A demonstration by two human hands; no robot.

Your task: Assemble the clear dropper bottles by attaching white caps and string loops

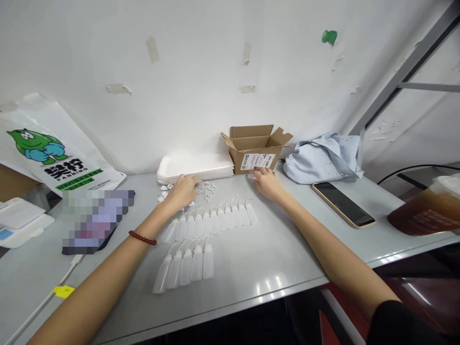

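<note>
At the far left, a white plastic bag printed with a green cartoon figure leans near the wall, behind a small white paperboard carton. Right of these lies a flat, dark-edged object with a pixelated face; a white cable bearing a yellow tag runs near it.

The left hand, above a dark-red braided bracelet, reaches down over small white pieces with looped cords. Its fingers are bent and close together; whether they grip a piece cannot be determined. Behind it sits a stack of flat white packets.

Nearer the table edge, slim translucent plastic bottles with white corded tops lie in two rows (five in the front row).

The right hand is loosely curled before an open brown cardboard box. Something clear shows at its fingertips; a hold cannot be confirmed.

Further right are a pale-blue fabric bundle, a dark-screened phone in a tan case and a cup of amber drink.
</note>
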